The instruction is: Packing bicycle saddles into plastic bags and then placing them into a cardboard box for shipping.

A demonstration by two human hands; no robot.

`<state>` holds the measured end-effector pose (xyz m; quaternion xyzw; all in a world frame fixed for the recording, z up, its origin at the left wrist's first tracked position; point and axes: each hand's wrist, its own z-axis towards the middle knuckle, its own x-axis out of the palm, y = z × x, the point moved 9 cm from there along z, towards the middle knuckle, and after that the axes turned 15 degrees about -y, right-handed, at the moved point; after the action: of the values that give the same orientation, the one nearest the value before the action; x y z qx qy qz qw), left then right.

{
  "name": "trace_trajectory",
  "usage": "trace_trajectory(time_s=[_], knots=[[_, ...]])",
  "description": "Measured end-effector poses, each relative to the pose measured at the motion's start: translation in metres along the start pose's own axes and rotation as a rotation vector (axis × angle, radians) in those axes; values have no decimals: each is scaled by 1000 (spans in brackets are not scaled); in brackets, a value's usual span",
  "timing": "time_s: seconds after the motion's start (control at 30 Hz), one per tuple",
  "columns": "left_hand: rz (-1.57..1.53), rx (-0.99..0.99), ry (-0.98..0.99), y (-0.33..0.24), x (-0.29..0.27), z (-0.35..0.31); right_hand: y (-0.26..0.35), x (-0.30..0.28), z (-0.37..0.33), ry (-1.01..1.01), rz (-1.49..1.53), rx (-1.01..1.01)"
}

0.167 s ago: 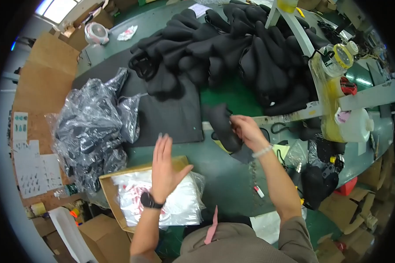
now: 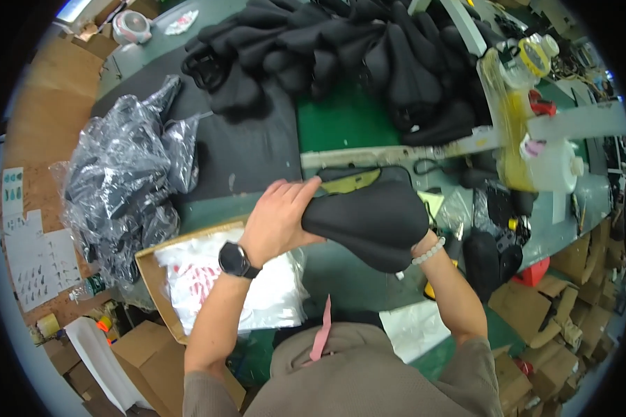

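Note:
A black bicycle saddle (image 2: 368, 221) is held between my two hands above the green bench, its narrow end toward the left. My left hand (image 2: 277, 214) grips that narrow end, fingers on top and thumb beneath. At the wide end is my right hand (image 2: 424, 244), mostly hidden behind the saddle, its fingers out of sight. Along the saddle's far side shows a yellow-green patch (image 2: 353, 182) within a black rim; I cannot tell whether it belongs to the same piece. Below my left wrist sits a shallow cardboard box (image 2: 148, 272) of white plastic bags (image 2: 195, 278).
Many black saddles (image 2: 292, 69) are heaped at the far side. To the left lies a pile of clear-wrapped black items (image 2: 122, 187). A pale metal frame (image 2: 577, 124) with bottles (image 2: 560, 167) stands at right. Cardboard boxes (image 2: 535, 309) crowd the lower right.
My left hand, flat and empty over the bag box before, has closed on the saddle's narrow end. The saddle has swung from upright to lying across, nearer me. The whole view has shifted.

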<state>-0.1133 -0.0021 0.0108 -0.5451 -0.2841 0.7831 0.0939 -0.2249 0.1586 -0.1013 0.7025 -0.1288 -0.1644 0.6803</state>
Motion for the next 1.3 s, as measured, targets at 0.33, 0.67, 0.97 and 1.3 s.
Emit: trace_trajectory(time_s=[0.33,0.67,0.97,1.3], knots=[[-265,-911,47,-9,100,-148,-78,-22,-146,-673,396,729],[-150,-195,-31,-87,74,-146,-76,105,-182,-559,290,763],[209,115,-169,-14,66,-44,26,108,-192,-354,240,663],[73,-710,-501,56,30,-221,14,82,-195,-483,411,659]])
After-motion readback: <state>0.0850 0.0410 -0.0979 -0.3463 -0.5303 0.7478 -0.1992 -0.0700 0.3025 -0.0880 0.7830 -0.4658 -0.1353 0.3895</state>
